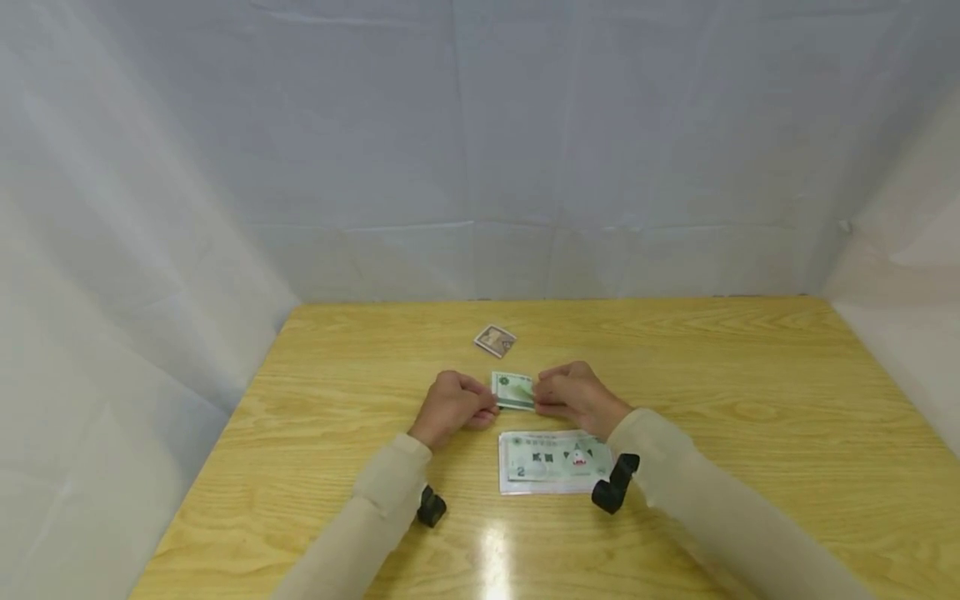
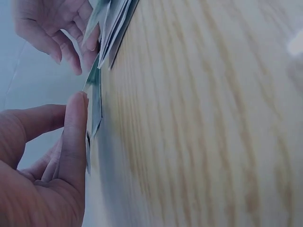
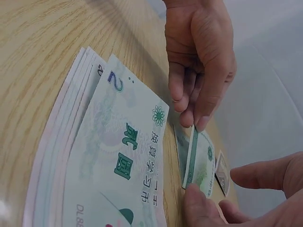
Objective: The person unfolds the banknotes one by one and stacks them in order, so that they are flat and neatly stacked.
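Note:
In the head view a small, folded green play banknote [image 1: 513, 390] lies between the two hands at mid-table. My left hand [image 1: 455, 404] pinches its left end between thumb and fingers; the right wrist view shows this pinch at the note's corner. At the other end is my right hand [image 1: 577, 396]. One of its fingers touches the note's edge, while another stands apart from it in the right wrist view. Nearer the body, a stack of play banknotes [image 3: 128, 137] lies flat, a green 2 note on top, its right end partly covered by the right wrist.
A small brownish folded note [image 1: 495, 340] lies beyond the hands. The wooden table [image 1: 337, 350] meets hanging white sheeting [image 1: 525, 150] at the back and both sides. A black wrist mount [image 1: 617, 483] overhangs the stack's right corner.

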### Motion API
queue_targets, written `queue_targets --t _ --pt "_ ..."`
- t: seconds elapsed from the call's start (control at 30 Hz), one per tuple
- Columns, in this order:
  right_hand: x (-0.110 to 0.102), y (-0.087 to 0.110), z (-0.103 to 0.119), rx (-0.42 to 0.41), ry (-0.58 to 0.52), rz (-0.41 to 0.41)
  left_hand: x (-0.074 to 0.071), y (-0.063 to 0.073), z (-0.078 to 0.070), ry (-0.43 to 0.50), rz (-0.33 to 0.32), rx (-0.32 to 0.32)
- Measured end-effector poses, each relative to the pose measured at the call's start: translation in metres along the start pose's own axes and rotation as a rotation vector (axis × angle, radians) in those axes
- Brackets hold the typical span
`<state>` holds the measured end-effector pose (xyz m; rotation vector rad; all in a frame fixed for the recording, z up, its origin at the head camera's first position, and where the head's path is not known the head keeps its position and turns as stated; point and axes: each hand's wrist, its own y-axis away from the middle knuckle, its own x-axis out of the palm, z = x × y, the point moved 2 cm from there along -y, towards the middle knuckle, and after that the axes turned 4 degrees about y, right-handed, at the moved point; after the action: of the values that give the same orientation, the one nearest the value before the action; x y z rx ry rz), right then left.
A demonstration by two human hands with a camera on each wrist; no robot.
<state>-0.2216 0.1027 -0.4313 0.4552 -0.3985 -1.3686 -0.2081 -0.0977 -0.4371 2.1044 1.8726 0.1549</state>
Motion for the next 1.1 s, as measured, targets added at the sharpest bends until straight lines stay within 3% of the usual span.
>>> queue_targets --t 0.33,0.7,1.0,1.1 --pt "0.000 -0.002 0.002 0.009 0.033 -0.035 0.004 -0.002 0.004 0.010 0.005 -0.004" --pt "-0.005 -0.001 0.001 -0.046 -0.028 -0.033 0.004 -0.001 0.005 0.033 0.015 0.009" --pt "-0.014 0.003 0.003 -0.075 -0.015 -0.038 0.007 0.009 -0.007 0.060 0.061 0.052" --pt "-0.018 0.007 0.003 -0.112 -0.014 -0.012 0.006 0.015 -0.012 0.038 0.045 0.076"
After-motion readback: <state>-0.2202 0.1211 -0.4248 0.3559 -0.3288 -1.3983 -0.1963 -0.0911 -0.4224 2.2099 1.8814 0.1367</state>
